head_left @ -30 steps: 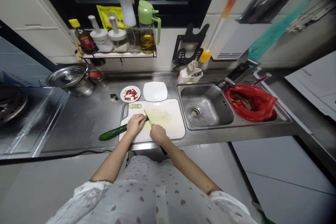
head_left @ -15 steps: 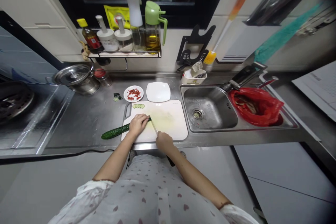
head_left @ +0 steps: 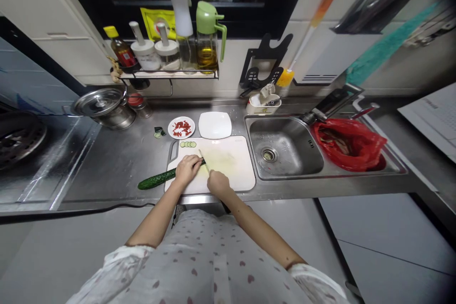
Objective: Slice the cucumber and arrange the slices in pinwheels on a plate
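Note:
A long dark green cucumber lies slantwise, partly over the left edge of the white cutting board. My left hand is closed over its cut end and hides part of it. Wrapped round a handle, my right hand holds a knife. Its narrow blade stands at the cucumber's right end, close to my left fingertips. Several cucumber slices lie in a row at the board's upper left corner.
Behind the board stand a plate of chopped red pieces and a white plate. Green scraps lie to their left. The sink is on the right, with a red bag beyond. A lidded pot stands at the left.
My right hand has moved forward and slightly left with the knife, so the blade now reaches past the cucumber's far side. My left hand and the cucumber stay nearly where they were.

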Action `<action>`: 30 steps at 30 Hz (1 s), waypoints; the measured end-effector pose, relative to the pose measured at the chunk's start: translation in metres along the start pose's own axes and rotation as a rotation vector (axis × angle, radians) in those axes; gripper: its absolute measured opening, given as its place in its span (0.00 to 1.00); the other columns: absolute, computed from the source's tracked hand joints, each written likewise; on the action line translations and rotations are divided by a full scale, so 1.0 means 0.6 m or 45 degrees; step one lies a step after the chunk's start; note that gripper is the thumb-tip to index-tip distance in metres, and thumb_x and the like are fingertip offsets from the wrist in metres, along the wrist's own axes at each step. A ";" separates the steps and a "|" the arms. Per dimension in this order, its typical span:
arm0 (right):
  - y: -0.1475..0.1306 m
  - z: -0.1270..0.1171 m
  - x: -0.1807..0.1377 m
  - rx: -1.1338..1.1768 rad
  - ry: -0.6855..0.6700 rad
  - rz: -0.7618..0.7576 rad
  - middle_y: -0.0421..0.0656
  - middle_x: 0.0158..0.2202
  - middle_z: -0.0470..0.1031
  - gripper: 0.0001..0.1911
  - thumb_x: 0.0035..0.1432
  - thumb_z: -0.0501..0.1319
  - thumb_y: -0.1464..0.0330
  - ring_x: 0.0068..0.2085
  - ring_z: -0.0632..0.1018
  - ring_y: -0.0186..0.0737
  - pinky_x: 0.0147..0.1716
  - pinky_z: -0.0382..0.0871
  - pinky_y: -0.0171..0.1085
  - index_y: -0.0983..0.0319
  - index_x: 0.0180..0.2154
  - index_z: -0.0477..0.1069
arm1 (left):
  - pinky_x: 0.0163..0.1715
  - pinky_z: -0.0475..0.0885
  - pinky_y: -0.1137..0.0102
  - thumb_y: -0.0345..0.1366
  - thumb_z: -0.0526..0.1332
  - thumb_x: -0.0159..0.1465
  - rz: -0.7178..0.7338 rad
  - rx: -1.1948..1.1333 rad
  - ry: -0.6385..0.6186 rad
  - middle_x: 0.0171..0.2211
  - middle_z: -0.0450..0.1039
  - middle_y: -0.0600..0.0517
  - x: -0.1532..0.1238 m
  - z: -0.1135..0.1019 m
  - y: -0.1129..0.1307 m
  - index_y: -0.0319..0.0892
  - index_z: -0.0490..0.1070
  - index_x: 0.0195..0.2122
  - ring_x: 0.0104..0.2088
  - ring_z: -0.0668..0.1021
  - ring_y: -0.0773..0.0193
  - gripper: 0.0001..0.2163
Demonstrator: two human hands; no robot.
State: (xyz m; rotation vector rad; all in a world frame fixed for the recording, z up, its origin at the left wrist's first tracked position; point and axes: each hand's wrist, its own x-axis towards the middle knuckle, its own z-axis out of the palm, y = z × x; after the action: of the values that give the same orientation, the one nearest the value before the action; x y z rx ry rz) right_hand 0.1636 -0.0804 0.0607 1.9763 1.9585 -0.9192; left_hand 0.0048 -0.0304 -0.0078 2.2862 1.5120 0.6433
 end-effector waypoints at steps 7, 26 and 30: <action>-0.001 -0.002 0.001 0.006 0.007 -0.015 0.55 0.45 0.77 0.17 0.61 0.50 0.75 0.49 0.77 0.46 0.43 0.68 0.38 0.66 0.49 0.69 | 0.45 0.69 0.65 0.41 0.54 0.68 0.000 -0.009 -0.006 0.43 0.77 0.51 0.000 -0.004 0.003 0.49 0.76 0.43 0.44 0.74 0.59 0.12; 0.032 0.032 -0.048 -0.031 0.010 -0.009 0.55 0.42 0.77 0.15 0.62 0.48 0.75 0.45 0.79 0.48 0.40 0.68 0.39 0.67 0.46 0.69 | 0.46 0.69 0.66 0.41 0.54 0.68 -0.024 0.000 -0.013 0.44 0.77 0.51 0.000 -0.006 0.008 0.48 0.77 0.43 0.45 0.74 0.60 0.12; 0.041 0.035 -0.064 -0.036 0.004 -0.011 0.56 0.42 0.77 0.15 0.62 0.48 0.75 0.45 0.79 0.48 0.39 0.67 0.39 0.67 0.46 0.69 | 0.47 0.69 0.66 0.41 0.54 0.68 -0.040 -0.012 -0.019 0.44 0.77 0.51 0.000 -0.004 0.005 0.49 0.77 0.43 0.46 0.74 0.60 0.12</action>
State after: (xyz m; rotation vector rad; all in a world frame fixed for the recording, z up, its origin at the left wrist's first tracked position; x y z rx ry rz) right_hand 0.1841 -0.1259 0.0589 1.9569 1.9720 -0.8863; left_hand 0.0060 -0.0314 -0.0040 2.2508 1.5316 0.6217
